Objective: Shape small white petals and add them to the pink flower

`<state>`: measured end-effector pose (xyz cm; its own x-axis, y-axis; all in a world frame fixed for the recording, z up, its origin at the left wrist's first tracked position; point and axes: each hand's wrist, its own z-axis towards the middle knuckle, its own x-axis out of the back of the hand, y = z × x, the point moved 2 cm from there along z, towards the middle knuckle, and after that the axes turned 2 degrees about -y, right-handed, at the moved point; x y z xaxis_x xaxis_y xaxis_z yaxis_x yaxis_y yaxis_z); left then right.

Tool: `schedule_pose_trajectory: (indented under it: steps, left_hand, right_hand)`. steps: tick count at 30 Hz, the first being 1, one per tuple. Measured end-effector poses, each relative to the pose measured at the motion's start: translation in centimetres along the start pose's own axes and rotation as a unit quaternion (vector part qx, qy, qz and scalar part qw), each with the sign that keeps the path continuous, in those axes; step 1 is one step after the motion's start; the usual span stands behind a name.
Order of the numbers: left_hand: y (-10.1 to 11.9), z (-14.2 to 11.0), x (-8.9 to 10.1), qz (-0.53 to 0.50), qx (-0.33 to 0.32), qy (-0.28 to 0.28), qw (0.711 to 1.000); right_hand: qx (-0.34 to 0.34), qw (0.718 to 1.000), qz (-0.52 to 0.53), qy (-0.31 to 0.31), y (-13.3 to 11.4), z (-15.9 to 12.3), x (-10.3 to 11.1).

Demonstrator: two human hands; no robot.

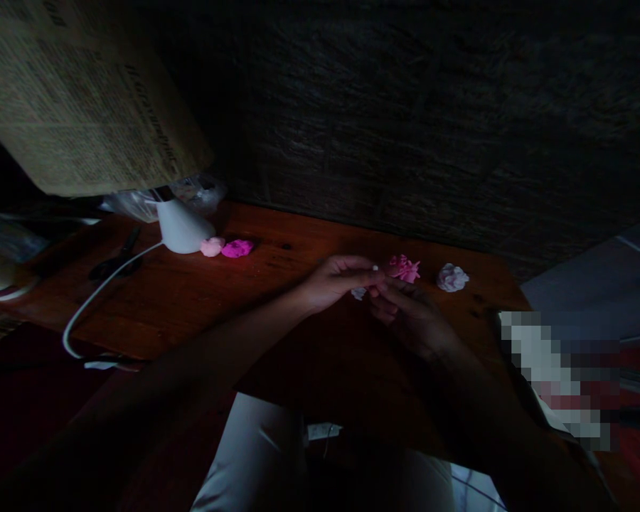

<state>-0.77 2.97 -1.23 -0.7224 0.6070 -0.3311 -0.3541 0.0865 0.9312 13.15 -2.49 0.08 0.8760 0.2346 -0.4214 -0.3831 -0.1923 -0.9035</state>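
White piece, part-hidden by left grip; lampshade cropped

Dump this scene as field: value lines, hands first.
left grip: fingertips meeting the right grip
right grip: fingers bent inward, over the table
at fingertips: small white bit; which hand holds it unclear
just below left grip: pale piece; held or resting unclear
right side: pink ruffled piece, then white ruffled piece
beside lamp base: pale pink lump, magenta lump
light: dim
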Motion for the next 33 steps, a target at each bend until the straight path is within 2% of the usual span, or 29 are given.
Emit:
schedule_pose_trajectory:
  steps: [7, 11, 19, 23, 29, 33]
  left_hand:
    - [0.23, 0.00, -0.10, 0.020, -0.026, 0.000, 0.999]
    - [0.24, 0.02, -0.15, 0.028, -0.017, 0.007, 0.999]
    - [0.08, 0.20, -0.06, -0.034, -0.005, 0.025, 0.999]
    - [0.08, 0.17, -0.13, -0.030, 0.004, 0.012, 0.999]
    - [0.78, 0.00, -0.71, -0.079, 0.001, -0.001, 0.997]
    - [0.48, 0.07, -0.69, -0.064, 0.002, -0.015, 0.998]
  right_hand:
    - [0.006, 1.000, 0.003, 0.024, -0.01, 0.07, 0.19]
    - [0.008, 1.000, -0.003, 0.024, -0.05, 0.13, 0.17]
    - [-0.012, 0.999, 0.018, 0.044, -0.09, 0.19, 0.42]
    - [-0.019, 0.999, 0.024, 0.037, -0.04, 0.13, 0.31]
    - [-0.022, 0.999, 0.040, 0.029, -0.24, 0.04, 0.13]
    - [-0.030, 0.998, 0.056, 0.028, -0.42, -0.01, 0.06]
